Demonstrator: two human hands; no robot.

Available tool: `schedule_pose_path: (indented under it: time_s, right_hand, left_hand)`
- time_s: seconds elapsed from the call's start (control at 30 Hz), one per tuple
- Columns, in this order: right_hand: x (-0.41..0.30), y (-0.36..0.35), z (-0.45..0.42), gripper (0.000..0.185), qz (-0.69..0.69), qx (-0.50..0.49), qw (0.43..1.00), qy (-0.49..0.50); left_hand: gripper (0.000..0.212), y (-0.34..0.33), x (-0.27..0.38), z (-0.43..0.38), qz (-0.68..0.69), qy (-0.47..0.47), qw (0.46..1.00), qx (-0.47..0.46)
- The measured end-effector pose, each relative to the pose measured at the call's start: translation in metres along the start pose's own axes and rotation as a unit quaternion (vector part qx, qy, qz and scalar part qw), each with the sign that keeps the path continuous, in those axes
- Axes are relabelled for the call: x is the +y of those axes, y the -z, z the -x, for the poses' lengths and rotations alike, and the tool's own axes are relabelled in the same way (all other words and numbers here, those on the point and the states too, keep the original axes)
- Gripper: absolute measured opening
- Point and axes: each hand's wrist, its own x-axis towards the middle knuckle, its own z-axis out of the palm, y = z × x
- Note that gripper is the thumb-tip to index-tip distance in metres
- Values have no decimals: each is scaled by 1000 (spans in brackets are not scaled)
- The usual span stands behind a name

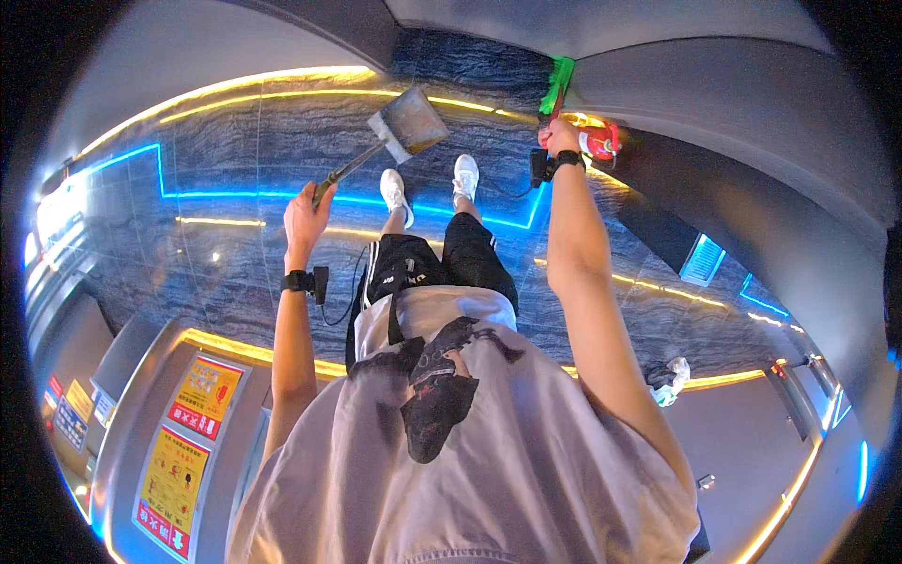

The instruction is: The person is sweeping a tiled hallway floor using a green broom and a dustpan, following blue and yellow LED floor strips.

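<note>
My left hand (304, 222) is closed around the end of the handle of a long-handled dustpan (416, 125). Its pan hangs over the dark patterned floor, ahead of my white shoes. In my right hand (562, 137) is the reddish handle of a broom with bright green bristles (560, 74). The bristles are at the foot of the grey wall, in the corner ahead. A red fire extinguisher (600, 141) is just to the right of that hand, against the wall. Whether the hand touches it is not clear.
Grey walls (705, 92) curve round the front and right. Blue and yellow light lines (282, 195) run across the glossy floor. Behind me on the left, a wall panel carries posters with writing (173, 486). A crumpled plastic bag (669, 384) is at the right rear.
</note>
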Motion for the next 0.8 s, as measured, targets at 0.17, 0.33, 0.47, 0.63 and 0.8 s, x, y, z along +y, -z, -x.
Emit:
schedule_pose_path:
  time_s: [0.17, 0.33, 0.47, 0.63, 0.8]
  right_hand:
    - [61, -60, -22, 9, 234, 59, 970, 32]
    - [106, -78, -77, 17, 200, -2, 978, 49]
    - [172, -128, -53, 19, 577, -107, 788, 184]
    - [196, -154, -24, 42, 612, -129, 743, 239]
    - [215, -193, 49, 29, 583, -59, 796, 151]
  left_hand:
    - [51, 19, -43, 12, -8, 36, 999, 2]
    - [53, 29, -70, 8, -2, 44, 999, 6]
    - [55, 50, -102, 31, -34, 51, 998, -4]
    - [53, 73, -126, 36, -53, 52, 997, -29]
    - [52, 83, -155, 42, -67, 68, 995, -8]
